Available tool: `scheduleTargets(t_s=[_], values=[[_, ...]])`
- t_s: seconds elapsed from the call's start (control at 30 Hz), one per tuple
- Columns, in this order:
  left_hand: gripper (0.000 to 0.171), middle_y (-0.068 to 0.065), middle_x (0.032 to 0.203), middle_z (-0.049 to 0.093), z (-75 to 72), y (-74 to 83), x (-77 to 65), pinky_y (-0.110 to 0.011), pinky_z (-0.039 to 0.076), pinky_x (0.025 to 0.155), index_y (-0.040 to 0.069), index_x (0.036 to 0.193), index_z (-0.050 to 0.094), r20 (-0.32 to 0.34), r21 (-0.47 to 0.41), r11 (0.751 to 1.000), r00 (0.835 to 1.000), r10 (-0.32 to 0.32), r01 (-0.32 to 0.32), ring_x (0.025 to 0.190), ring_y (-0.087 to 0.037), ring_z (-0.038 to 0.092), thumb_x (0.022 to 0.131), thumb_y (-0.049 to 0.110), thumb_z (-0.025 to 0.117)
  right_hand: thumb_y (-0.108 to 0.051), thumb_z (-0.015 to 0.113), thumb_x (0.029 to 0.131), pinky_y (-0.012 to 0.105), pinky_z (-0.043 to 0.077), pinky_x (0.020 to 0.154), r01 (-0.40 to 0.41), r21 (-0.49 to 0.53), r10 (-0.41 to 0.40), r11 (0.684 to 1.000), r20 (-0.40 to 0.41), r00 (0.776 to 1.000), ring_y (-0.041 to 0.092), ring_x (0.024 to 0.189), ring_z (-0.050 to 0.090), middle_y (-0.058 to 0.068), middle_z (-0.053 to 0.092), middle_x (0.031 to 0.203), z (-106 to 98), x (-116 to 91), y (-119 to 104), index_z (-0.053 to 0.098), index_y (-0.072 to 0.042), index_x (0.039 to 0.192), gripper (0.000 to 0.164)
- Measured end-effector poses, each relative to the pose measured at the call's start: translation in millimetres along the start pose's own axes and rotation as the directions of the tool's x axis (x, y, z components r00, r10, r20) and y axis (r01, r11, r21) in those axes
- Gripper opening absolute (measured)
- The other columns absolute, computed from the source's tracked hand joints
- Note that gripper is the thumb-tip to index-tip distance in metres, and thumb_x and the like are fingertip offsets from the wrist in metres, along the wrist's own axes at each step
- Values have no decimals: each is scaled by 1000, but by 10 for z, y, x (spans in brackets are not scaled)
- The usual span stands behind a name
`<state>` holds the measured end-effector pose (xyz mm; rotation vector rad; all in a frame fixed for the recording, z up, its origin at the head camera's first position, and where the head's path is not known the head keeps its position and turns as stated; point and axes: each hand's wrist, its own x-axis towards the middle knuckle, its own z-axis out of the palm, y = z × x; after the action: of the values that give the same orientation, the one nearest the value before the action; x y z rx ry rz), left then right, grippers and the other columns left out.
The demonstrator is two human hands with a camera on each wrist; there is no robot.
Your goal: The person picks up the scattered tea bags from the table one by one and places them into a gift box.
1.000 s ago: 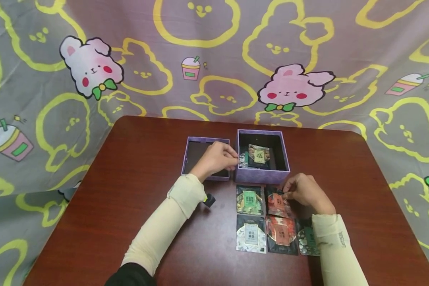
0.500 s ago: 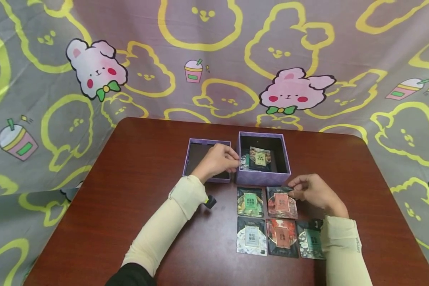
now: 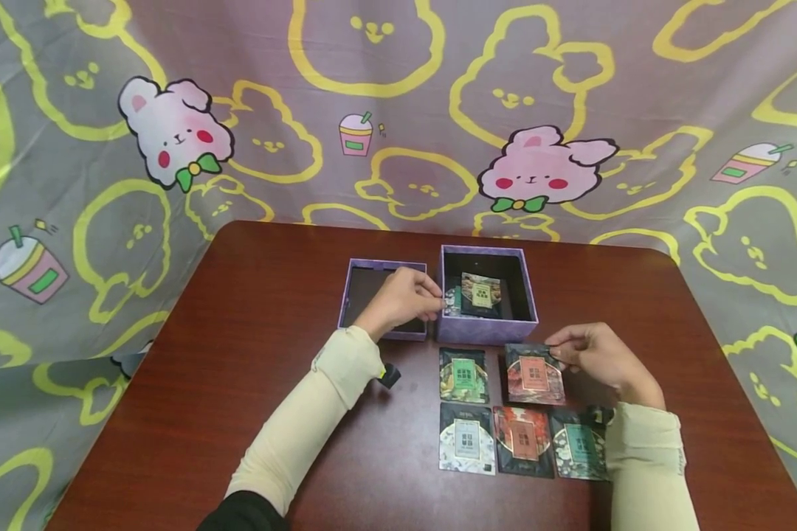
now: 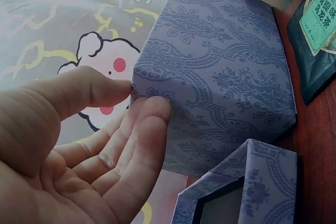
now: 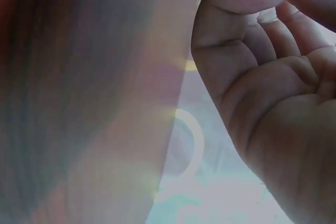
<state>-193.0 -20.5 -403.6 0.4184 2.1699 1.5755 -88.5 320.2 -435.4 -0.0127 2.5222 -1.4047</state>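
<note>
My right hand (image 3: 607, 361) pinches a red tea sachet (image 3: 534, 374) by its upper right corner, close over the table. My left hand (image 3: 404, 299) holds the left rim of an open purple patterned box (image 3: 485, 331); in the left wrist view its thumb and fingertips meet the edge of the box (image 4: 215, 66). Inside lie a brown-and-black sachet (image 3: 481, 293) and a paler green one (image 3: 453, 299) partly under it. In front of the box lie a green sachet (image 3: 463, 375), a white one (image 3: 467, 439), another red one (image 3: 523, 440) and a dark green one (image 3: 579, 448).
The box's shallow purple lid (image 3: 365, 284) lies inside up at the left, partly covered by my left hand. A small black wrist camera (image 3: 390, 376) sticks out from the left sleeve. Behind the brown table (image 3: 272, 280) hangs a cartoon-print cloth (image 3: 398, 88).
My right hand has moved to the right with the red sachet, which lay tilted beside the green one and now sits farther from it. The left hand stays at the box.
</note>
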Motion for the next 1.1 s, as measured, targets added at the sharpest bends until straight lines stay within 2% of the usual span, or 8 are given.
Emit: scheduleTargets(t_s=[0.17, 0.37, 0.67, 0.97, 1.1], values=[[11, -11, 80, 72, -7, -1, 1, -55, 59, 77, -2, 96, 70, 2, -3, 1000, 1000, -3, 3, 76, -37, 71, 90, 4, 75, 8, 63, 94, 37, 59, 61, 29, 4, -29, 1000, 0, 1000, 17, 70, 64, 15, 71, 85, -77, -44, -66, 70, 10, 108, 15], [11, -10, 79, 72, -4, -17, 8, -54, 59, 76, -3, 95, 70, -1, -11, 1000, 1000, -2, 2, 77, -39, 71, 89, 4, 76, 6, 65, 94, 39, 60, 64, 40, -29, -41, 999, -10, 999, 25, 73, 66, 15, 72, 89, -151, -74, -169, 71, 7, 108, 15], [12, -10, 80, 72, -8, -2, 5, -55, 59, 76, -3, 96, 70, -3, -6, 1000, 1000, 3, -3, 78, -40, 71, 89, 4, 76, 1, 67, 95, 37, 59, 62, 83, -80, -85, 993, -32, 996, 26, 71, 67, 12, 73, 91, -312, -119, -392, 71, 4, 109, 15], [9, -10, 79, 72, 3, -7, 18, -56, 59, 77, -3, 95, 70, -6, 4, 1000, 1000, -7, 7, 80, -42, 71, 89, 3, 75, 0, 67, 96, 34, 59, 63, 92, -66, -96, 994, -56, 994, 24, 71, 65, 15, 73, 95, -338, 53, -629, 71, 3, 110, 16], [9, -10, 79, 72, 19, -8, 19, -55, 59, 76, -3, 94, 71, -12, 1, 1000, 1000, -9, 9, 76, -39, 71, 89, 3, 76, 1, 66, 96, 34, 60, 65, 108, -39, -110, 993, -44, 993, 23, 72, 65, 15, 73, 96, -317, 172, -740, 71, 4, 110, 16]])
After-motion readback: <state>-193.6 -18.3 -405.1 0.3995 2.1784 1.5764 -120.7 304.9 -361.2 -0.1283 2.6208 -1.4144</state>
